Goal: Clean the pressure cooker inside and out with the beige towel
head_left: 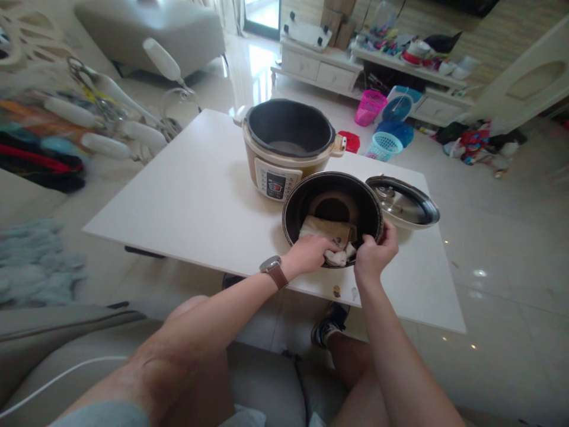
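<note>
A dark inner pot (306, 198) is tilted toward me over the near side of the white table (178, 201). My right hand (376, 254) grips its rim at the right, thumb on the inside. Inside the pot, my left hand (311, 254) is closed on a tan and white cloth (326, 228) against the lower wall. Behind the pot stands the electric pressure cooker (255, 157), its top uncovered and its control panel facing me. The cooker's lid (411, 210) lies underside up on the table, to the right of the pot.
Two small stickers (336, 291) mark the table's near edge. Beyond the table, a pink basket (370, 108) and a light blue basket (384, 146) stand on the floor. A rack with white arms (142, 135) is at the left, and a grey sofa (262, 379) is beneath me.
</note>
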